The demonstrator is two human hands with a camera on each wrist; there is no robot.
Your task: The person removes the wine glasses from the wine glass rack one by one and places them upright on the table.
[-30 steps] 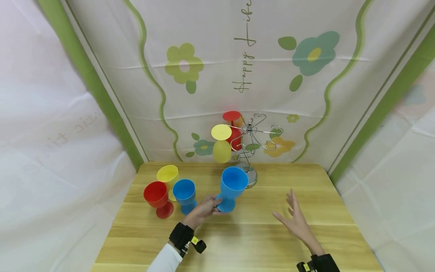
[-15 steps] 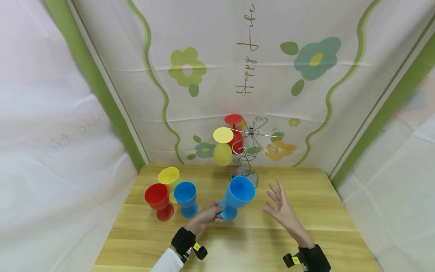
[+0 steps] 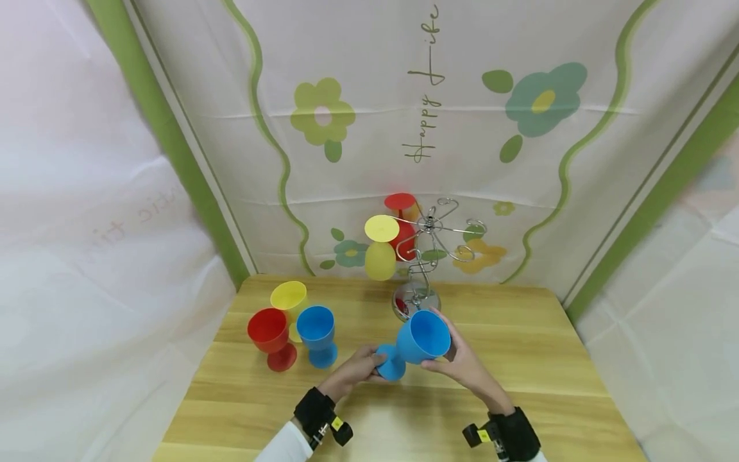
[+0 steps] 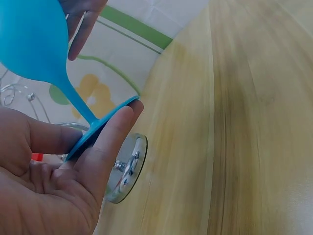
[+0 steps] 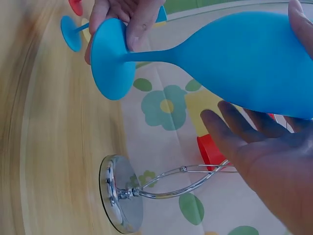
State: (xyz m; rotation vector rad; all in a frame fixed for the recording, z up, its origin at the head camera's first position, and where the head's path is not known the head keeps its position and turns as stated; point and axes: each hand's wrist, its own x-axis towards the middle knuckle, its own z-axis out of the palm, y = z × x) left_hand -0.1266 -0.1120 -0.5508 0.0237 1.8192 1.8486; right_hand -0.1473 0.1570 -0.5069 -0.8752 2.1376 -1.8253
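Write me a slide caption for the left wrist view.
Left hand pinching a blue goblet by its foot above a wooden table, a rack's round metal base behind.

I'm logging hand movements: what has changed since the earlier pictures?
The right hand came inward; its thumb and fingers now flank the bowl of the blue, plastic-looking goblet; whether they grip is unclear. The goblet moved right, tipping that way. The left hand still pinches its foot. The silvery metal wire rack stayed put.

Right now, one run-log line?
left hand: pinches matte blue stemmed goblet by foot | right hand: around bowl, contact unclear | goblet: tilted, above wood-grain table | chrome wire rack: behind
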